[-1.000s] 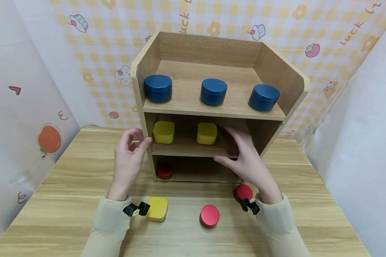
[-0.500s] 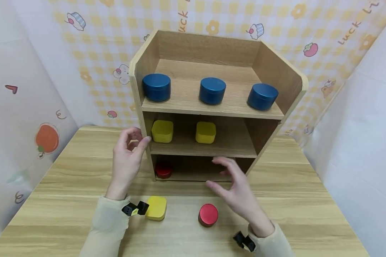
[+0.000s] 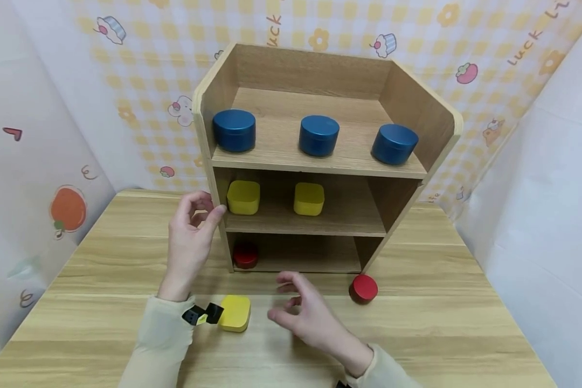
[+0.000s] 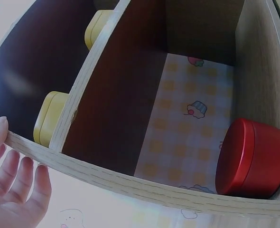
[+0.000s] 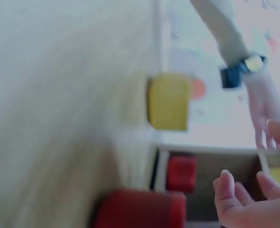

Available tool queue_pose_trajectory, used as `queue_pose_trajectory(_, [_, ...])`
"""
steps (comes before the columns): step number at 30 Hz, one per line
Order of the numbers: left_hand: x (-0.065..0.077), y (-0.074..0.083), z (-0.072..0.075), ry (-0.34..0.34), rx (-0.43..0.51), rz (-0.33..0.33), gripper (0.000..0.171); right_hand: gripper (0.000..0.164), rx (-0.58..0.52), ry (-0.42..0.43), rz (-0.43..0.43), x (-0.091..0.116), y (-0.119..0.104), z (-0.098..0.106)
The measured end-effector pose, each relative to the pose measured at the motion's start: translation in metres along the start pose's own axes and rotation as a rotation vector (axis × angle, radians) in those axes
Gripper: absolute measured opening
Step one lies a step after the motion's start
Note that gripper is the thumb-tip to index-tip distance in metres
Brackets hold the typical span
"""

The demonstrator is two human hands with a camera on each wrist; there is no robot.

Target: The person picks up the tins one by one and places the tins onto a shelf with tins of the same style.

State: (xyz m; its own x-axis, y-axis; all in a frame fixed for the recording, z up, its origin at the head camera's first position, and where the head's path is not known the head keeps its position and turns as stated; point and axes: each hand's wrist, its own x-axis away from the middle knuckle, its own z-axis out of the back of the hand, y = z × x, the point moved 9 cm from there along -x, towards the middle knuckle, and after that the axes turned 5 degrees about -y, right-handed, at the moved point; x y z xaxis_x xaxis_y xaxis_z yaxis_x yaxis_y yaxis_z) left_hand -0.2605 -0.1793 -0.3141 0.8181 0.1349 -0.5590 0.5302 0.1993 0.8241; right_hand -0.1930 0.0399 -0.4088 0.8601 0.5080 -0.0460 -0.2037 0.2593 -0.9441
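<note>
My left hand (image 3: 190, 237) holds the left side panel of the wooden shelf unit (image 3: 305, 233), thumb at its front edge and fingers along the outside. Hovering low in front of the unit, my right hand (image 3: 310, 318) has nothing between its loosely bent fingers. To its left on the table lies a yellow square tin (image 3: 235, 313). A red round tin (image 5: 137, 209) shows below the right hand in the right wrist view; the hand hides it in the head view. Another red tin (image 3: 364, 289) stands by the unit's right front corner.
Three blue round tins (image 3: 319, 136) line the top board. Two yellow tins (image 3: 309, 199) stand on the middle shelf, at left and centre. At the left of the bottom shelf sits a red tin (image 4: 254, 159). A patterned cloth (image 3: 140, 97) hangs behind.
My right hand has come out of the middle shelf, then down and left over the table, uncovering the right red tin and covering the centre one. My left hand stays put.
</note>
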Motion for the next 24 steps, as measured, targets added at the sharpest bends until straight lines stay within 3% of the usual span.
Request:
queue_pose_trajectory(5, [0.001, -0.001, -0.001, -0.003, -0.003, 0.006, 0.026, 0.062, -0.014, -0.051, -0.123, -0.001, 0.014, -0.019])
queue_pose_trajectory(13, [0.000, 0.001, 0.001, 0.005, 0.003, -0.002, 0.026, 0.074, -0.079, -0.111, -0.203, -0.008, 0.028, -0.047])
queue_pose_trajectory(20, [0.000, 0.000, 0.000, -0.004, 0.003, 0.002, 0.026, 0.074, -0.140, -0.097, -0.303, -0.012, 0.047, -0.061])
queue_pose_trajectory(24, [0.000, 0.000, 0.001, 0.002, -0.001, 0.010, 0.026, 0.072, -0.134, -0.093, -0.308, -0.016, 0.052, -0.067])
